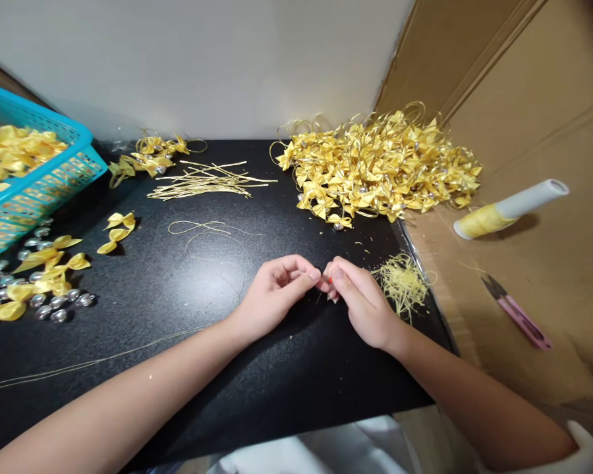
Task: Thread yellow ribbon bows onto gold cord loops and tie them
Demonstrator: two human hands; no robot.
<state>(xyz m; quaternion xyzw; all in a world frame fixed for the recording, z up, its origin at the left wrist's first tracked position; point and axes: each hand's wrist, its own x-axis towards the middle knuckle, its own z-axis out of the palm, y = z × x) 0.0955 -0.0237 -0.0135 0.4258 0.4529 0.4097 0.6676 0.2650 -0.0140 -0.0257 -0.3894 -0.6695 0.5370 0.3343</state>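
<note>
My left hand (281, 289) and my right hand (358, 296) meet above the black table, fingertips touching. Both are closed in a pinch. A short bit of fine thread (319, 299) shows just under the left fingertips. Between the right fingers is a small orange-red spot (330, 280); what it belongs to is hidden. A long pale yellow thread (197, 229) lies looped on the table and runs toward my left forearm. Right of my right hand sits a tangled heap of yellow thread scraps (404, 284).
A large pile of yellow bows with gold loops (375, 164) stands at the back right. Gold ties (212, 181) lie mid-back. At left are a blue basket (44, 187), silver bells (58, 303) and loose bows (120, 220). Pink snips (518, 313) and a white tube (511, 209) lie right.
</note>
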